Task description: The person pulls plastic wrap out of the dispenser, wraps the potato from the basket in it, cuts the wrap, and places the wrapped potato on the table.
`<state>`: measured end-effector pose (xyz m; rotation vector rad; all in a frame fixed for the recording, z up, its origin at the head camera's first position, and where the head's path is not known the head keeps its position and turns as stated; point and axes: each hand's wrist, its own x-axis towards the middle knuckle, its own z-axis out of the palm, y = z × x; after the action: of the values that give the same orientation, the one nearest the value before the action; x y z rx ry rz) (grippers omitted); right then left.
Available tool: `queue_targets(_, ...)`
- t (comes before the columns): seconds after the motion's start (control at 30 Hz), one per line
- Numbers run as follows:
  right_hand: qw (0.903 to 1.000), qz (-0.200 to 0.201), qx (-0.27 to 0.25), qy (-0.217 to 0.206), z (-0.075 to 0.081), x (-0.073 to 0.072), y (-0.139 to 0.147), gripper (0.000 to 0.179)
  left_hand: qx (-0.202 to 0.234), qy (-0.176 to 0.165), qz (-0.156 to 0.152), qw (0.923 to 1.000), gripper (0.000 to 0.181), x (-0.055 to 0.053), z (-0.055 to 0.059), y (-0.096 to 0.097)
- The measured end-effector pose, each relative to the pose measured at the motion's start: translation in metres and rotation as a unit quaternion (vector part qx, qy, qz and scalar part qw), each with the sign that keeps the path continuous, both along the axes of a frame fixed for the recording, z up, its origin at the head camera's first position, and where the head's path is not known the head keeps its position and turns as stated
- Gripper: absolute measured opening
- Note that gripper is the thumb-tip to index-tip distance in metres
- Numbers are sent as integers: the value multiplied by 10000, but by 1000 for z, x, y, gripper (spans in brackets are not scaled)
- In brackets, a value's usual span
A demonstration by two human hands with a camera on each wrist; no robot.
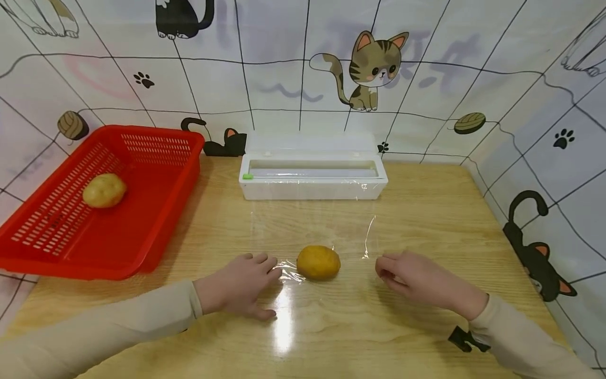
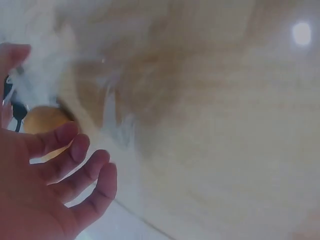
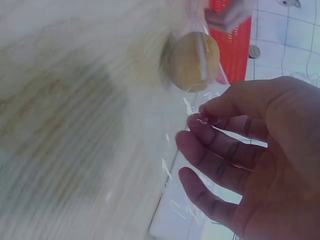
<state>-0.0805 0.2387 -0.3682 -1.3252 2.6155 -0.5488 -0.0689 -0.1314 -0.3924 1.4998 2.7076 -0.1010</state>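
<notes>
A potato (image 1: pixel 318 262) lies at mid-table between the hands, with clear cling film (image 1: pixel 290 271) about it. My left hand (image 1: pixel 243 287) is left of the potato, thumb and fingers spread apart, fingertips right at the crinkled film. In the left wrist view its fingers (image 2: pixel 97 175) are loosely bent, with nothing gripped. My right hand (image 1: pixel 418 279), to the right of the potato, pinches the cling film between thumb and fingertips (image 3: pixel 197 120). The film reaches back toward a white cling film dispenser (image 1: pixel 312 189), whose lid stands raised.
At the left stands a red plastic basket (image 1: pixel 182 200) with another potato (image 1: pixel 104 190) in it. A cat-patterned cloth (image 1: pixel 284 84) rises behind the wooden table (image 1: pixel 426 210) and along its right side. A small green piece (image 1: pixel 248 177) sits at the dispenser's left end.
</notes>
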Motion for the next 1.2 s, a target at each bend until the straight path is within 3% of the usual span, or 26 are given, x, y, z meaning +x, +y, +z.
queue_targets(0.17, 9996, -170, -166, -119, 5, -7, 3, 21, -62, 115, -129, 9998, 53, 3, -3, -5)
queue_targets(0.37, 9989, -258, -392, -46, 7, -13, 6, 23, -109, 13, -208, 9997, 34, 1, -1, -13)
queue_targets(0.5, 9962, -359, -750, -242, 3, -16, 7, 25, 27, -346, -246, 9991, 24, -1, -1, -19)
queue_targets(0.63, 9882, -501, -1252, -729, -5, -17, 10, 24, 407, -1019, -215, 9937, 12, -6, 2, -24)
queue_targets(0.73, 9791, -480, -1636, -1111, -14, -18, 11, 23, 815, -1671, -93, 9825, 15, -11, 4, -27)
queue_targets(0.83, 9659, -483, -2004, -1569, -22, -20, 12, 18, 1205, -2328, 73, 9650, 19, -16, 4, -29)
queue_targets(1.0, 9411, -658, -2418, -2270, -31, -22, 12, 11, 1664, -3043, 278, 9375, 17, -23, 4, -33)
queue_targets(1.2, 9366, -1066, -2456, -2261, -37, -24, 11, 8, 1929, -3535, 615, 9133, 17, -31, 4, -38)
